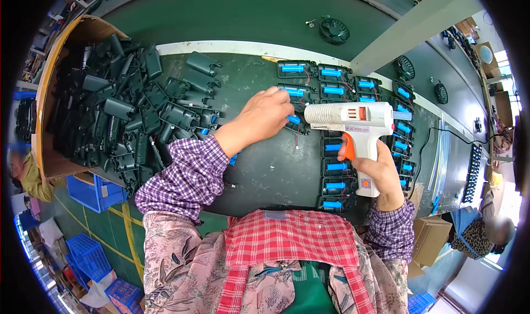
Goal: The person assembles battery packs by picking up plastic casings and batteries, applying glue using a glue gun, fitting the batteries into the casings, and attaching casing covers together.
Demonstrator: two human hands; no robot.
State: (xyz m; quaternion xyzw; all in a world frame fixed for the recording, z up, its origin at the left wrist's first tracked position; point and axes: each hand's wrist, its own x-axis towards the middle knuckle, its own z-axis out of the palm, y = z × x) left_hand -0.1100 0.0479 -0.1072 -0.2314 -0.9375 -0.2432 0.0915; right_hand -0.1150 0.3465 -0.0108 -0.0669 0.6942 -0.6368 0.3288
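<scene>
My right hand [379, 173] is wrapped around the grip of a white hot glue gun [353, 115], index finger at its orange trigger [349, 146]. The nozzle points left, close to my left fingertips. My left hand [262, 115] is closed, palm down, over a black plastic housing [302, 127] with a blue cylindrical battery [294, 120] in it. Part of that housing is hidden by my fingers, and a thin wire hangs from it. Similar housings with blue batteries [333, 90] stand in rows behind and beside the glue gun.
A cardboard box [47, 93] full of black plastic housings [118, 108] lies on its side at left, with pieces spilling onto the dark green table [259, 173]. A pale post [414, 29] rises at right. A black cable [428, 143] and clear glue sticks [440, 156] lie on the right.
</scene>
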